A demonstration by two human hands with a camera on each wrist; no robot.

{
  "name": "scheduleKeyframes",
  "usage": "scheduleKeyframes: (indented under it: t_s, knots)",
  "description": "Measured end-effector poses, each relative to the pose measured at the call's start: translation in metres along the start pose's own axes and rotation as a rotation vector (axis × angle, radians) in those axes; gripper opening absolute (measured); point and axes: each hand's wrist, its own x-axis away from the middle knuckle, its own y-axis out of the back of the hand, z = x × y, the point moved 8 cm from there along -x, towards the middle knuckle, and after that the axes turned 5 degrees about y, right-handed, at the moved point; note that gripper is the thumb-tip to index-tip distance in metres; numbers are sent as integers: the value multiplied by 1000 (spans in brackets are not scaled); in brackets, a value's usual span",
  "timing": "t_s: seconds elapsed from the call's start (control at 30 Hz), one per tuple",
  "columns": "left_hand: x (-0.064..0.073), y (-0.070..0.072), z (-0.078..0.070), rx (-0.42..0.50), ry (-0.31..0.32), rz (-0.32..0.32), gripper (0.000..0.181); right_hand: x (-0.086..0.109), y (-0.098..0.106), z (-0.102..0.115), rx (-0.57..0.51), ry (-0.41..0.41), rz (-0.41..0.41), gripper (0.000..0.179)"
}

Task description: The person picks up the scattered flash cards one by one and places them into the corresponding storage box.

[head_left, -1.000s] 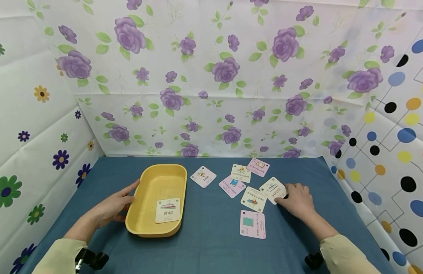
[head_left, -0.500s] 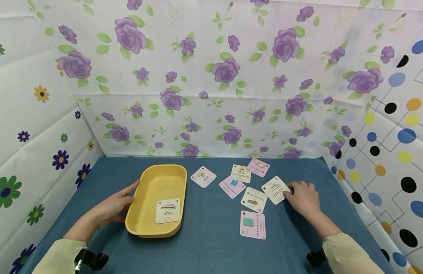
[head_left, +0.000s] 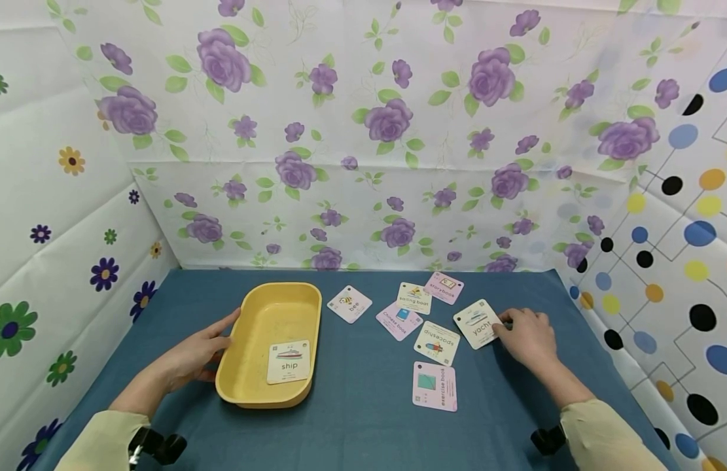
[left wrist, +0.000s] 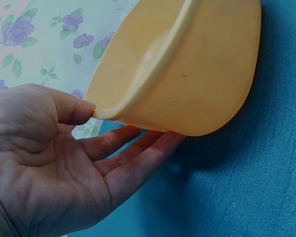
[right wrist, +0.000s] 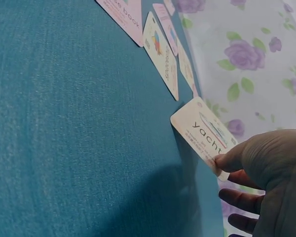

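Note:
My right hand (head_left: 526, 337) pinches the corner of a white card marked "yacht" (head_left: 474, 322) between thumb and fingers. In the right wrist view the yacht card (right wrist: 200, 131) is tilted up off the blue cloth, with the thumb (right wrist: 232, 159) over its printed face. On the other side, my left hand (head_left: 189, 356) holds the left side of a yellow plastic tray (head_left: 236, 386). The left wrist view has the thumb (left wrist: 79, 109) at the tray's rim and the fingers (left wrist: 143, 170) against its outer wall. A "ship" card (head_left: 288, 362) lies inside the tray.
Left of the yacht card lie the spaceship card (head_left: 436, 343), Chinese book card (head_left: 398, 320), sailing boat card (head_left: 413, 297) and storybook card (head_left: 443, 288), some overlapping. An exercise book card (head_left: 434, 386) is nearer; a bee card (head_left: 349, 304) lies beside the tray. Patterned cloth walls (head_left: 363, 216) border the table.
My right hand has drawn the yacht card to the right, away from the spaceship card, and it now tilts up in the grip. The left hand and tray have stayed put.

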Motion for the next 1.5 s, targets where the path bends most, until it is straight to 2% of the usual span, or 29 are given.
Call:
scheduleKeyframes:
  t_s: [0.57, 1.0, 1.5]
  knots:
    - [1, -1, -1, 4, -1, 5, 68, -2, 12, -2, -99, -38, 34, 34]
    - [3, -1, -2, -6, 0, 0, 69, -5, 22, -1, -141, -54, -30, 35]
    - [2, 0, -1, -5, 11, -3, 69, -9, 34, 7, -202, -44, -63, 39]
